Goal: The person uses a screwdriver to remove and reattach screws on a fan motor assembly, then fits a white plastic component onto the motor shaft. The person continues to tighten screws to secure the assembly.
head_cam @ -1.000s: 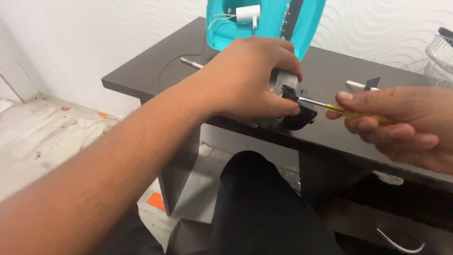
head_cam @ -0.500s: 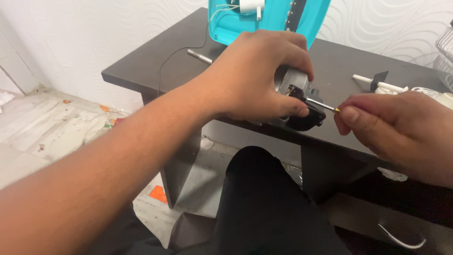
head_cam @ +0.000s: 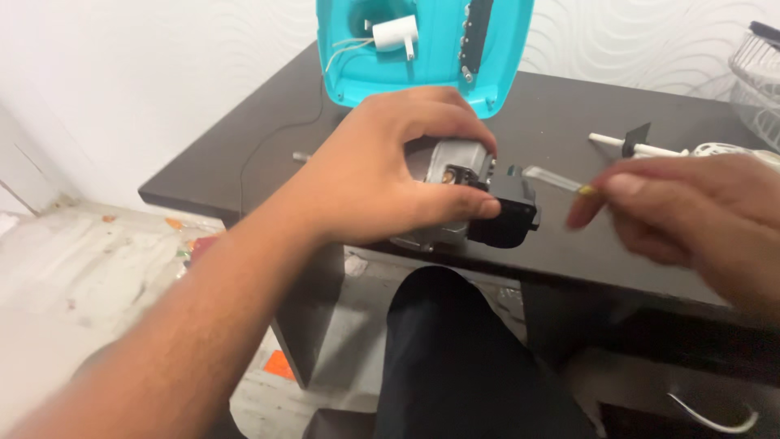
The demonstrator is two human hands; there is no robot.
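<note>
My left hand [head_cam: 386, 175] grips a small grey metal motor [head_cam: 457, 167] with a black plastic part [head_cam: 508, 213] on its end, held at the front edge of the dark table [head_cam: 569, 252]. My right hand [head_cam: 699, 223] holds a screwdriver [head_cam: 556, 180] with a yellow handle. Its metal shaft points left, and the tip sits just right of the black part. The right hand is blurred by motion.
A turquoise plastic appliance shell [head_cam: 422, 49] with a white part and wires inside stands at the table's back. A white shaft with a black piece [head_cam: 638, 146] lies at the right. A wire basket [head_cam: 760, 81] is at the far right. My dark trouser leg [head_cam: 455, 358] is below.
My right hand has drawn the screwdriver back to the right, so its tip is out of the black part. My left hand still holds the motor; the view has shifted.
</note>
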